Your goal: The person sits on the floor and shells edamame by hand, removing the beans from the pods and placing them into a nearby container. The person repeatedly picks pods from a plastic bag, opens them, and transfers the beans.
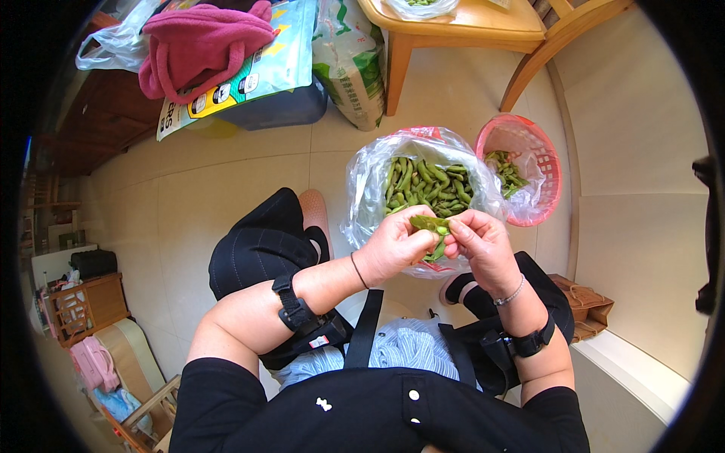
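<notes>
Between my two hands is a split green soybean pod (426, 222), with a pale green bean (442, 230) showing in it. My left hand (399, 240) grips the pod's left part between thumb and fingers. My right hand (478, 238) pinches its right end. Both hands are over the near side of a clear plastic bag (362, 187), whose mouth is spread wide. Many unshelled soybean pods (427, 184) fill the bag. More green pods (436, 252) show just under my hands, partly hidden by them.
Right of the bag stands a pink plastic basket (552, 187) lined with plastic, holding green pod shells (506, 172). Beyond are a wooden chair (464, 39) and a printed sack (351, 73). A pink plush bag (204, 45) lies at upper left. A brown paper bag (586, 306) sits beside my right leg.
</notes>
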A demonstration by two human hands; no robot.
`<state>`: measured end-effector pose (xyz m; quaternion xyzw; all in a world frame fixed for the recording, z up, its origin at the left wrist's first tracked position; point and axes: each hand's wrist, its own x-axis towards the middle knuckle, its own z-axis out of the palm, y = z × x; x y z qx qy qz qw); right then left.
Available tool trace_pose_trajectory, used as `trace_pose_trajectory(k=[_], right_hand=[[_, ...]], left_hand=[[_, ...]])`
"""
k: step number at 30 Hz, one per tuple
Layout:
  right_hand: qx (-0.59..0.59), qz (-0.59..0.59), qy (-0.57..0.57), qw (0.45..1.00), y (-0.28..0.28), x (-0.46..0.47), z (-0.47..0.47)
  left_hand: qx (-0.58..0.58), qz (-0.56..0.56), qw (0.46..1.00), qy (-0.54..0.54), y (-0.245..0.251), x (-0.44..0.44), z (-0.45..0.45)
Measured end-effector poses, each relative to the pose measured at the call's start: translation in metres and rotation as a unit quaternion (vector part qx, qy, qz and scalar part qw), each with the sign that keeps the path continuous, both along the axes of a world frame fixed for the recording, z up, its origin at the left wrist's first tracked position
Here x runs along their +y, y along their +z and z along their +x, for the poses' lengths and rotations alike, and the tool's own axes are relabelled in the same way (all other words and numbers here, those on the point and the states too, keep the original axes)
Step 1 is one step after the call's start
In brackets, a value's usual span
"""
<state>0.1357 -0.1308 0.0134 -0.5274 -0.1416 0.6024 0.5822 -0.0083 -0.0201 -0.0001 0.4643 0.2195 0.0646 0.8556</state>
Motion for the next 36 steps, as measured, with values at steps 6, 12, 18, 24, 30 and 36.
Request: trace_pose_trajectory(k=[6, 12, 18, 24, 30, 36], right_hand=[[-0.241, 0.044, -0.009, 0.970, 0.002, -0.001, -0.007], [-0.561, 0.159, 0.044, 0.811, 0.001, 0.000, -0.008], [-0.629, 0.208, 0.089, 0.743, 0.001, 0.002, -0.009], [-0.687, 0.214, 0.087, 0.689, 0.004, 0.002, -0.011], [-0.728, 0.179, 0.007, 0.661, 0.010, 0.001, 0.020], [-0.797, 0.022, -0.131, 0.589, 0.031, -0.002, 0.081]], left_hand=[[0.035, -0.147, 0.988, -0.046, 0.011, 0.003, 0.002], [0.036, -0.169, 0.984, -0.039, 0.001, 0.003, 0.002], [0.052, -0.215, 0.975, -0.010, -0.002, 0.005, 0.001], [0.049, -0.199, 0.979, 0.013, -0.001, 0.002, 0.004], [0.064, -0.206, 0.976, 0.037, -0.001, 0.008, 0.004], [0.039, -0.224, 0.954, 0.196, -0.004, 0.029, 0.003]])
